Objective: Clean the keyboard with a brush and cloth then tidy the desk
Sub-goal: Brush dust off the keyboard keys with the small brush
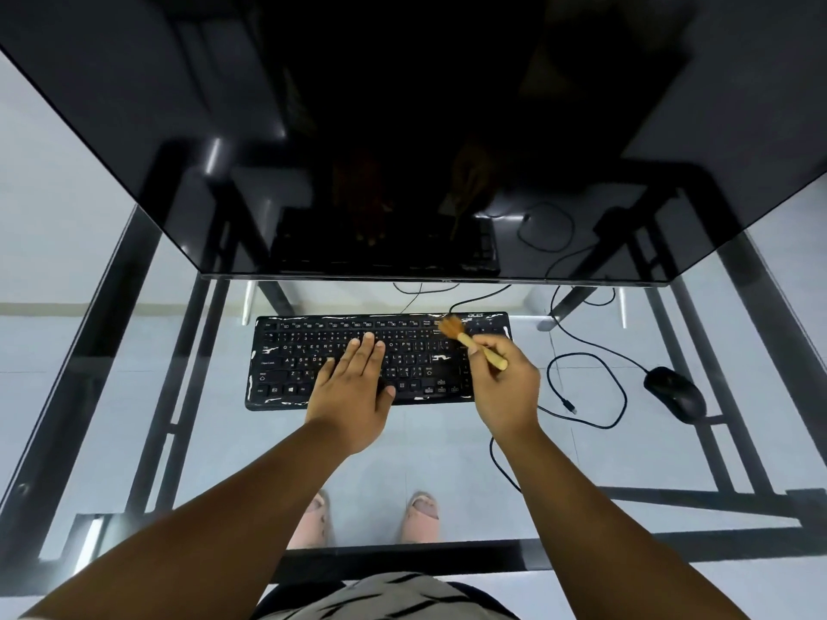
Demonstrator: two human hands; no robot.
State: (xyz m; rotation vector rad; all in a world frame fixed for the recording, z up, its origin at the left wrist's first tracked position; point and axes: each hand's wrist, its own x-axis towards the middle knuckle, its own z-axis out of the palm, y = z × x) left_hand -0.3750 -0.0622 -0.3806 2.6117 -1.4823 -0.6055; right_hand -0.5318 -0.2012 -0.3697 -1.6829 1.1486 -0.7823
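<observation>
A black keyboard [295, 360] with worn white marks on its edges lies on the glass desk below the monitor. My left hand [353, 391] rests flat on the middle keys, fingers together and pointing away from me. My right hand [505, 387] grips a small wooden brush [470, 340] by its handle. The brush's tan bristles touch the upper right part of the keyboard, near the logo. No cloth is in view.
A large dark monitor [402, 149] overhangs the far side of the glass desk [604, 458]. A black mouse [675, 391] sits at the right, its cable [599, 364] looping between it and the keyboard. The black desk frame and my feet show through the glass.
</observation>
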